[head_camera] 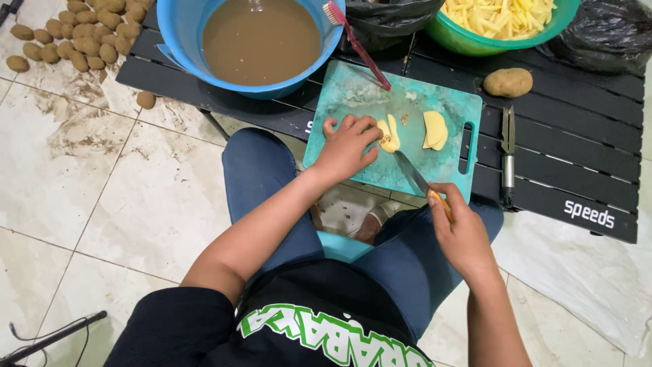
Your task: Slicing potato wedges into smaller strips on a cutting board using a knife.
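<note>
Closed round an orange-handled knife [420,182], the right hand [462,234] cuts near left hand [345,146] fingertips pinning a peeled yellow potato piece [389,134]; fingers could be nicked.

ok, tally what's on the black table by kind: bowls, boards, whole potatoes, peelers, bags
Bowls: 2, blue bowl and green bowl
Cutting board: 1
Whole potato: 1
Peeler: 1
Black bags: 2, middle bag, right bag
Total: 7

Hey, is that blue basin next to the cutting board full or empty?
Full, or nearly so: the blue basin holds murky brown water reaching close to its rim, hiding its bottom.
</note>
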